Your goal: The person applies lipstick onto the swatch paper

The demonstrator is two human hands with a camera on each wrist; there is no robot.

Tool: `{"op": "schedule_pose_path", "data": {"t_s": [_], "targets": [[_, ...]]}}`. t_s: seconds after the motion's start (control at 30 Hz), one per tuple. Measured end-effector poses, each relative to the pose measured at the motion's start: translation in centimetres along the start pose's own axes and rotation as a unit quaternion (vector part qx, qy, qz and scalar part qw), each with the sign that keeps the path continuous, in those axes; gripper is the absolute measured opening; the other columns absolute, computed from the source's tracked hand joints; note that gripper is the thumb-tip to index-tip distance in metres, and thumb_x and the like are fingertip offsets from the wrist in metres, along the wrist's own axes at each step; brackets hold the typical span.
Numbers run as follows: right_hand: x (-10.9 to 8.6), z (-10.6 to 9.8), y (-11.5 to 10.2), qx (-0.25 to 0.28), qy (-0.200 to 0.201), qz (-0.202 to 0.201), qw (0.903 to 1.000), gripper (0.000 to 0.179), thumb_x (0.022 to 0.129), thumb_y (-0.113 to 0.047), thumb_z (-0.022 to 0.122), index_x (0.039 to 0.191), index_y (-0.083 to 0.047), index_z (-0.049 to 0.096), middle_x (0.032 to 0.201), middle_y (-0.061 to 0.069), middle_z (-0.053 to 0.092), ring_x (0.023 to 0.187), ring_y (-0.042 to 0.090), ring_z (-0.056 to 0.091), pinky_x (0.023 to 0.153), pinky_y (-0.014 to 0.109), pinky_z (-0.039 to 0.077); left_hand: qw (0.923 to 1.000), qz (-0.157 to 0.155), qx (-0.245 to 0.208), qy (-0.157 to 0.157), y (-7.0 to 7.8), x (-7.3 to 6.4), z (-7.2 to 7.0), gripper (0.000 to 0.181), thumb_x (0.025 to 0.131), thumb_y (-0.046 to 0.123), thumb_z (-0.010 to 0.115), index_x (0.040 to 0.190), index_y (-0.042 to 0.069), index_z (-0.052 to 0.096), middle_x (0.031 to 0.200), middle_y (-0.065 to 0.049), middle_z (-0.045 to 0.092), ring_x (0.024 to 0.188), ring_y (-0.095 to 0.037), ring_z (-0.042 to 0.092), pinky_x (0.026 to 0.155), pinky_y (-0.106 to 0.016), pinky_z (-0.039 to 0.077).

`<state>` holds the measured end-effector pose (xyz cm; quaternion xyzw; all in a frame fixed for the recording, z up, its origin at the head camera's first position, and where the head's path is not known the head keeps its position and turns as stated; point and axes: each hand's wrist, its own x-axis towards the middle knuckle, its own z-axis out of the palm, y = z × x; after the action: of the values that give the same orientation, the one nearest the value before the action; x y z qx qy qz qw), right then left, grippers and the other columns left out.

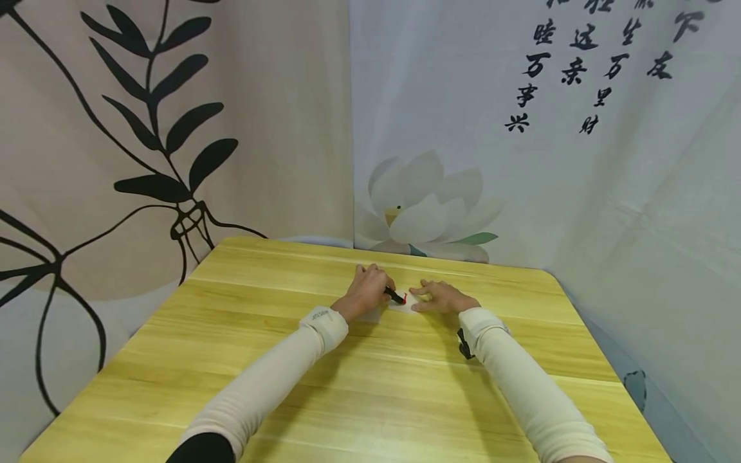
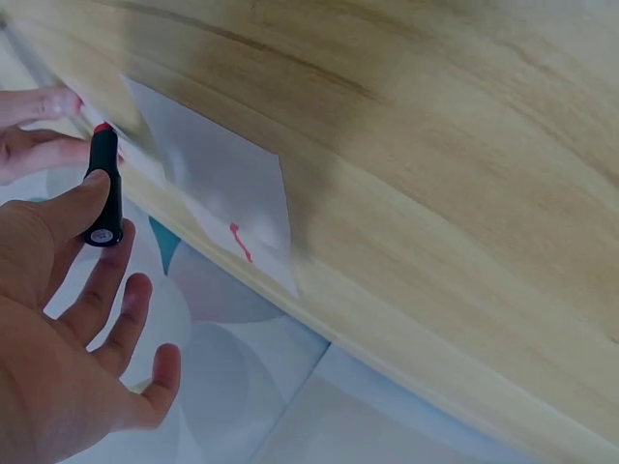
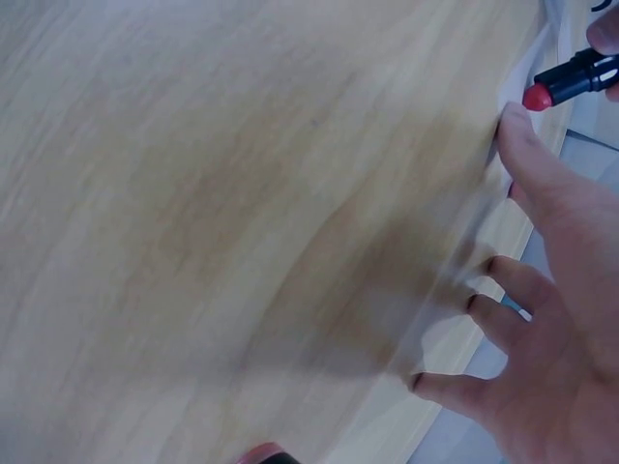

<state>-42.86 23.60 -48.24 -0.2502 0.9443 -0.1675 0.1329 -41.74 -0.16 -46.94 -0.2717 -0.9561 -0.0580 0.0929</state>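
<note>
My left hand (image 1: pixel 370 288) pinches a lipstick (image 2: pixel 104 184) with a black tube and red tip between thumb and fingers; its other fingers are spread. The tip meets a small white paper (image 1: pixel 399 307), where a red stroke shows in the head view. My right hand (image 1: pixel 442 297) lies at the right side of this paper, thumb on its edge, fingers spread on the table in the right wrist view (image 3: pixel 542 280). Next to it on the left lies a second white sheet (image 2: pixel 218 159) bearing a short red line, partly hidden under my left hand in the head view.
The papers lie near the far edge of a yellow wood-grain table (image 1: pixel 359 392). Behind it hangs a printed cloth (image 1: pixel 428 116) with a lotus, leaves and writing. A black wrist device (image 1: pixel 465 345) sits under the right cuff.
</note>
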Motion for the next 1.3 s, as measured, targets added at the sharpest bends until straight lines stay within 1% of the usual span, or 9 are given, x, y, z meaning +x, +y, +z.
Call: {"op": "schedule_pose_path", "data": {"t_s": [0.1,0.33,0.53,0.7,0.9,1.07,1.17,1.3], "targets": [[-0.1,0.0,-0.1,0.003,0.003,-0.004,1.0,0.058,0.106,-0.036,0.062,0.156,-0.01,0.048,0.163,0.033,0.025,0.15,0.053,0.025,0.117,0.063,0.03,1.0,0.003,0.0,0.001,0.1,-0.2,-0.1,0.02,0.091,0.027,0.083,0.111,0.025,0.083,0.114,0.005,0.076,0.104,-0.02,0.059,0.094,-0.047,0.038],[-0.2,-0.1,-0.2,0.002,0.001,-0.003,1.0,0.059,0.106,-0.036,0.063,0.156,-0.011,0.047,0.164,0.033,0.024,0.151,0.052,0.024,0.118,0.062,0.03,0.9999,0.009,-0.005,0.001,0.2,-0.8,-0.3,0.018,0.091,0.027,0.084,0.109,0.025,0.084,0.112,0.006,0.077,0.102,-0.021,0.059,0.093,-0.046,0.038],[-0.2,0.0,-0.2,0.004,0.008,-0.008,0.9999,0.058,0.105,-0.035,0.064,0.155,-0.009,0.049,0.163,0.033,0.025,0.15,0.053,0.025,0.117,0.063,0.029,0.9998,0.014,-0.01,0.006,0.2,-1.2,-0.5,0.017,0.091,0.026,0.084,0.108,0.024,0.084,0.11,0.006,0.077,0.101,-0.021,0.059,0.092,-0.047,0.039],[-0.1,0.1,0.0,0.003,0.006,0.001,1.0,0.059,0.105,-0.036,0.063,0.156,-0.01,0.048,0.164,0.032,0.025,0.151,0.052,0.024,0.118,0.063,0.029,0.9996,0.02,-0.018,0.007,0.2,-1.5,-0.4,0.015,0.091,0.025,0.084,0.106,0.024,0.085,0.107,0.007,0.078,0.099,-0.02,0.058,0.089,-0.046,0.039],[-0.2,0.1,-0.1,0.003,0.003,0.005,1.0,0.059,0.106,-0.037,0.063,0.156,-0.011,0.047,0.165,0.031,0.024,0.151,0.052,0.023,0.118,0.063,0.028,0.9997,0.02,-0.012,0.005,0.3,-1.8,-0.5,0.017,0.09,0.027,0.084,0.107,0.024,0.084,0.106,0.008,0.078,0.098,-0.019,0.058,0.088,-0.044,0.038],[-0.1,0.2,0.0,-0.001,0.006,0.0,1.0,0.059,0.106,-0.036,0.063,0.156,-0.01,0.048,0.164,0.032,0.025,0.15,0.053,0.024,0.117,0.065,0.028,0.9997,0.019,-0.015,0.005,0.4,-2.1,-0.5,0.018,0.09,0.027,0.084,0.108,0.024,0.084,0.106,0.007,0.078,0.098,-0.02,0.058,0.09,-0.045,0.039],[-0.1,0.2,0.0,-0.001,0.006,-0.002,1.0,0.059,0.105,-0.036,0.063,0.156,-0.009,0.048,0.164,0.032,0.025,0.15,0.054,0.024,0.116,0.065,0.029,0.9996,0.023,-0.014,0.011,0.3,-2.3,-0.4,0.018,0.09,0.027,0.084,0.108,0.024,0.084,0.106,0.007,0.078,0.099,-0.02,0.059,0.09,-0.046,0.039],[0.0,0.2,0.1,-0.004,0.007,-0.003,1.0,0.059,0.105,-0.037,0.063,0.156,-0.01,0.048,0.164,0.032,0.025,0.15,0.053,0.026,0.116,0.065,0.029,0.999,0.03,-0.006,0.033,0.2,-2.4,-0.6,0.018,0.092,0.027,0.083,0.11,0.025,0.083,0.108,0.007,0.077,0.1,-0.02,0.06,0.089,-0.046,0.041]]}}
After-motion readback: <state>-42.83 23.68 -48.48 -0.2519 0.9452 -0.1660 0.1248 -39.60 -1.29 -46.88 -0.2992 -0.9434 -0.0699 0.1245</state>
